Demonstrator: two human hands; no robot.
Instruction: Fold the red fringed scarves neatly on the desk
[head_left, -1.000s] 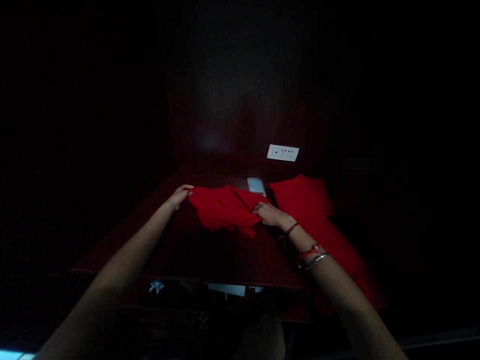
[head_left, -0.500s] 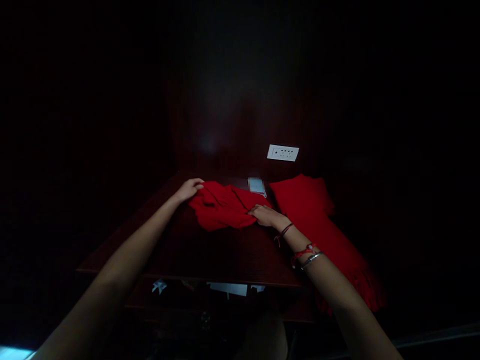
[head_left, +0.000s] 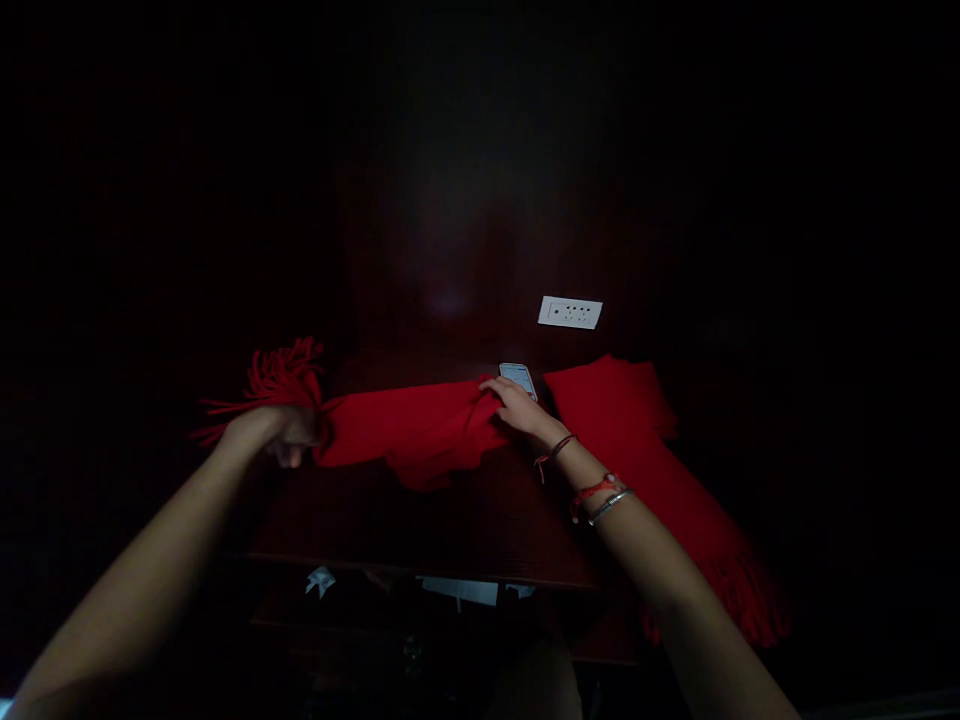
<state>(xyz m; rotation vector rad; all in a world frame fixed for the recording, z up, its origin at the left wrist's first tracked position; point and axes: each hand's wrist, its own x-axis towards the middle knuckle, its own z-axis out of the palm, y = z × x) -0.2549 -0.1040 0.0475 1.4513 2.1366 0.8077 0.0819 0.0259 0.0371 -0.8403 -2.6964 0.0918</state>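
Note:
A red cloth with a fringed end (head_left: 405, 425) stretches across the dark wooden table (head_left: 450, 530). My left hand (head_left: 289, 430) is closed on its left end, and the fringe flares out behind and left of the wrist. At the cloth's right end, my right hand (head_left: 511, 402) grips the bunched fabric with its fingers. A second red fringed cloth (head_left: 645, 460) lies along the right side, partly behind my right forearm, its fringe hanging at the lower right.
A lit phone (head_left: 517, 378) lies just behind my right hand. The wall behind bears a white socket plate (head_left: 570, 312). Below the tabletop, an open compartment holds white papers (head_left: 461, 590) and a crumpled pale piece (head_left: 320, 581). The surroundings are very dark.
My left hand has moved left and nearer, drawing the cloth's fringed end out. The bunched cloth is now longer and flatter. My right hand has shifted slightly up and left.

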